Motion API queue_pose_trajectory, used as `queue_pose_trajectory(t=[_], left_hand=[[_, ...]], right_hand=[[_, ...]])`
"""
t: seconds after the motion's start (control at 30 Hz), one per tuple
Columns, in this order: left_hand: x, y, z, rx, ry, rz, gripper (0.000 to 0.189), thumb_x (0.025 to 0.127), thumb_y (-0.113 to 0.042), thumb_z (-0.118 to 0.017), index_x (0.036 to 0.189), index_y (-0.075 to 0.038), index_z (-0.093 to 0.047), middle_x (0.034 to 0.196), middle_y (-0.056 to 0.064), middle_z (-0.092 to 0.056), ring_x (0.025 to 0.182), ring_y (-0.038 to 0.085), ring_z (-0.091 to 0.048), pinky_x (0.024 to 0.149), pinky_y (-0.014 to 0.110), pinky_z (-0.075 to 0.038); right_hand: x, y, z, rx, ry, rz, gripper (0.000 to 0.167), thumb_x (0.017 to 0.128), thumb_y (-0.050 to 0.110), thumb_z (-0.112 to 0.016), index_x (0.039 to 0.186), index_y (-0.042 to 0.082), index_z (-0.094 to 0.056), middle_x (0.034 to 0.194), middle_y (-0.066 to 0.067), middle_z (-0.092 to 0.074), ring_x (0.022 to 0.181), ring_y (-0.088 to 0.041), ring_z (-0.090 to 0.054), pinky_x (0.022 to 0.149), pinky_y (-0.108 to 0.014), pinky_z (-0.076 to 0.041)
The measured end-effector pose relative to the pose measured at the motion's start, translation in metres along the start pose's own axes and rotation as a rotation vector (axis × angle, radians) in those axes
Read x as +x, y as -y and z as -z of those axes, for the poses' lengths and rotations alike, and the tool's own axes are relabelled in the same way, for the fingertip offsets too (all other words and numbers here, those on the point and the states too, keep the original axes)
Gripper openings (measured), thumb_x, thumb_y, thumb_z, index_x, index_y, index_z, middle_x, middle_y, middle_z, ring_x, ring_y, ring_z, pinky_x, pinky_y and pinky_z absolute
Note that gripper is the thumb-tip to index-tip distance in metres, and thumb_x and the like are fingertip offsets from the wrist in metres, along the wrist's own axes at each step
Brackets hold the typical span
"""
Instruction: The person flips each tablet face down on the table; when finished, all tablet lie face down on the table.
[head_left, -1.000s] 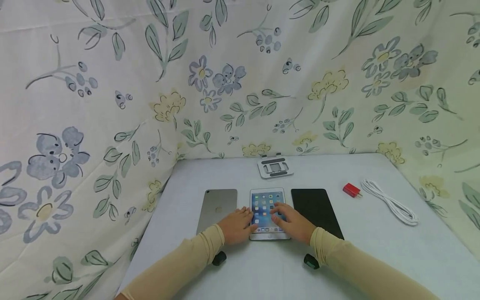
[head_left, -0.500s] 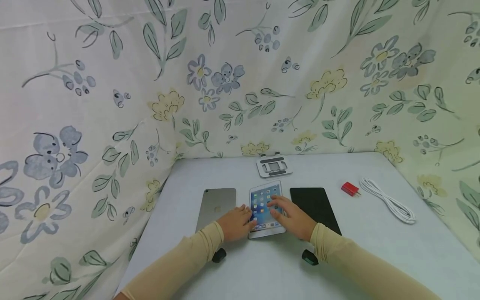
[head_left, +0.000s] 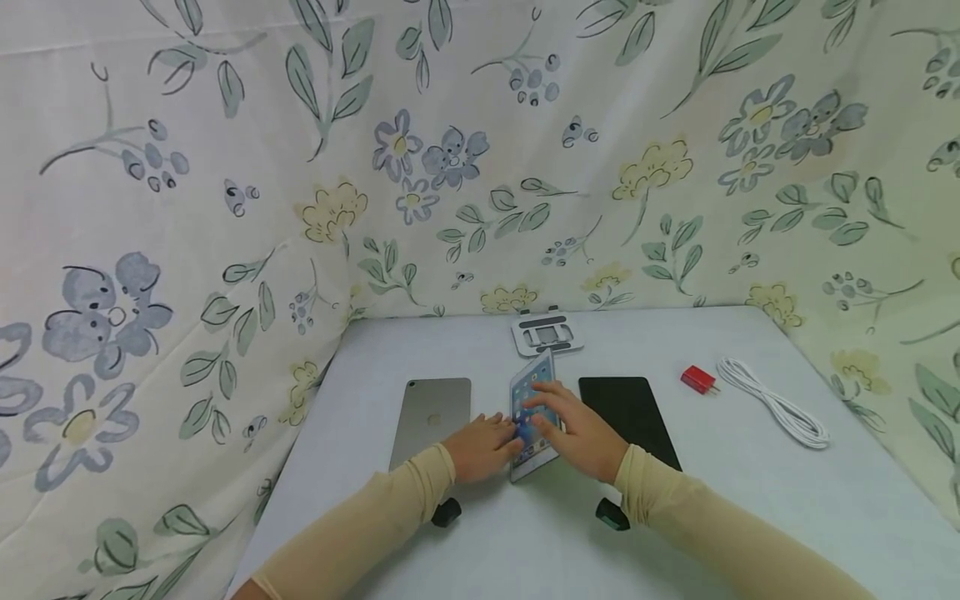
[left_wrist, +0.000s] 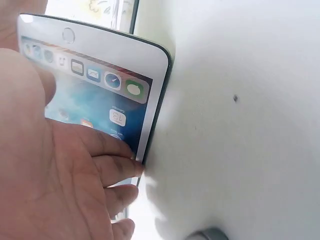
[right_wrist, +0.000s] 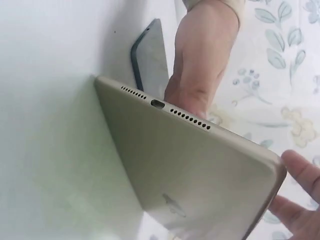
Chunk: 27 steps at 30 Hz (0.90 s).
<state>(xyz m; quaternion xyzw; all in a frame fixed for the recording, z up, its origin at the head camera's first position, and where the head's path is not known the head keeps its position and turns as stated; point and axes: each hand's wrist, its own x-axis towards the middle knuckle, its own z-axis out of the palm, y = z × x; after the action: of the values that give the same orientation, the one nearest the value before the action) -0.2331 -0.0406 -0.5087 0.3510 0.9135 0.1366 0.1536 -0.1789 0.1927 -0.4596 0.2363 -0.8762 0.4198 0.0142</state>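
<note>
A small white-fronted tablet (head_left: 531, 408) with its screen lit stands steeply tilted in the head view, one long edge down on the table. Its gold back (right_wrist: 190, 165) shows in the right wrist view. My left hand (head_left: 483, 447) lies at the lower long edge; in the left wrist view its fingers (left_wrist: 117, 167) reach across the screen side, tips at that edge. At the raised edge is my right hand (head_left: 581, 429), its fingers overlapping the screen in the head view. In the right wrist view its fingertips (right_wrist: 300, 172) hold the raised edge near a corner.
A grey tablet (head_left: 427, 408) lies back up on the left, and a black flat tablet-sized panel (head_left: 633, 417) on the right. Behind sits a silver folding stand (head_left: 547, 333). A red charger plug (head_left: 699, 380) and a coiled white cable (head_left: 780, 408) lie far right.
The small tablet has gone from flat to steeply tilted, its right edge rising and swinging left. My right hand has moved slightly left with it; the left hand has stayed nearly in place.
</note>
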Motion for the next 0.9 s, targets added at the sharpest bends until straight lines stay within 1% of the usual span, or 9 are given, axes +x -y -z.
queue_pose_trajectory(t=[0.17, 0.27, 0.37, 0.47, 0.53, 0.63, 0.73, 0.83, 0.9], left_hand=[[0.004, -0.006, 0.0, -0.043, -0.006, -0.016, 0.077, 0.114, -0.06, -0.017, 0.164, -0.008, -0.043, 0.167, 0.008, -0.041, 0.158, 0.026, -0.03, 0.129, 0.054, -0.015], [0.007, -0.009, 0.002, -0.068, -0.013, -0.029, 0.077, 0.114, -0.06, -0.016, 0.165, -0.008, -0.042, 0.167, 0.007, -0.041, 0.158, 0.025, -0.03, 0.129, 0.056, -0.013], [0.009, -0.012, 0.003, -0.098, -0.014, -0.042, 0.076, 0.113, -0.061, -0.016, 0.166, -0.012, -0.04, 0.167, 0.005, -0.041, 0.158, 0.025, -0.031, 0.129, 0.058, -0.012], [0.012, -0.015, 0.003, -0.137, -0.021, -0.068, 0.076, 0.113, -0.063, -0.011, 0.167, -0.019, -0.041, 0.167, 0.002, -0.042, 0.158, 0.024, -0.031, 0.129, 0.06, -0.012], [0.014, -0.017, 0.003, -0.158, -0.032, -0.093, 0.078, 0.112, -0.065, -0.009, 0.166, -0.021, -0.043, 0.166, 0.001, -0.042, 0.158, 0.024, -0.031, 0.128, 0.062, -0.012], [0.016, -0.018, 0.003, -0.175, -0.053, -0.126, 0.08, 0.112, -0.066, -0.007, 0.165, -0.018, -0.044, 0.166, 0.001, -0.043, 0.158, 0.023, -0.031, 0.127, 0.066, -0.011], [0.016, -0.018, 0.004, -0.175, -0.077, -0.142, 0.082, 0.112, -0.065, -0.007, 0.165, -0.014, -0.043, 0.166, 0.003, -0.043, 0.157, 0.021, -0.032, 0.125, 0.068, -0.012], [0.015, -0.018, 0.006, -0.207, -0.11, -0.154, 0.079, 0.113, -0.062, -0.011, 0.163, -0.013, -0.047, 0.166, 0.001, -0.043, 0.157, 0.019, -0.032, 0.126, 0.068, -0.011], [0.014, -0.019, 0.009, -0.239, -0.138, -0.169, 0.073, 0.115, -0.058, -0.015, 0.162, -0.013, -0.049, 0.167, 0.0, -0.041, 0.157, 0.017, -0.031, 0.126, 0.066, -0.009]], right_hand=[[-0.003, 0.006, 0.0, -0.012, -0.023, 0.021, 0.037, 0.114, 0.037, -0.054, 0.139, 0.012, -0.066, 0.167, -0.014, -0.041, 0.158, -0.048, -0.022, 0.119, -0.07, -0.03], [-0.003, 0.008, 0.0, -0.014, -0.037, 0.047, 0.035, 0.114, 0.033, -0.054, 0.138, 0.011, -0.066, 0.167, -0.016, -0.04, 0.156, -0.045, -0.028, 0.116, -0.067, -0.038], [-0.002, 0.009, 0.0, -0.012, -0.048, 0.069, 0.032, 0.114, 0.03, -0.055, 0.138, 0.011, -0.066, 0.167, -0.015, -0.04, 0.156, -0.042, -0.032, 0.113, -0.064, -0.043], [-0.001, 0.012, -0.001, -0.01, -0.05, 0.073, 0.029, 0.113, 0.029, -0.057, 0.136, 0.014, -0.067, 0.168, -0.011, -0.04, 0.156, -0.039, -0.031, 0.112, -0.063, -0.044], [-0.001, 0.014, -0.002, -0.008, -0.05, 0.07, 0.028, 0.113, 0.029, -0.058, 0.136, 0.015, -0.067, 0.168, -0.008, -0.04, 0.156, -0.038, -0.031, 0.113, -0.063, -0.044], [0.0, 0.018, -0.004, -0.003, -0.048, 0.066, 0.027, 0.112, 0.029, -0.058, 0.135, 0.017, -0.067, 0.168, -0.008, -0.039, 0.156, -0.038, -0.034, 0.112, -0.062, -0.045], [0.002, 0.02, -0.006, 0.003, -0.049, 0.072, 0.026, 0.113, 0.027, -0.058, 0.135, 0.016, -0.067, 0.169, -0.009, -0.039, 0.155, -0.038, -0.034, 0.112, -0.063, -0.045], [0.004, 0.02, -0.006, 0.011, -0.049, 0.079, 0.026, 0.113, 0.024, -0.057, 0.134, 0.014, -0.067, 0.169, -0.01, -0.038, 0.155, -0.04, -0.033, 0.113, -0.064, -0.043], [0.004, 0.019, -0.006, 0.017, -0.05, 0.076, 0.026, 0.113, 0.024, -0.057, 0.134, 0.014, -0.068, 0.17, -0.01, -0.036, 0.155, -0.04, -0.033, 0.112, -0.065, -0.043]])
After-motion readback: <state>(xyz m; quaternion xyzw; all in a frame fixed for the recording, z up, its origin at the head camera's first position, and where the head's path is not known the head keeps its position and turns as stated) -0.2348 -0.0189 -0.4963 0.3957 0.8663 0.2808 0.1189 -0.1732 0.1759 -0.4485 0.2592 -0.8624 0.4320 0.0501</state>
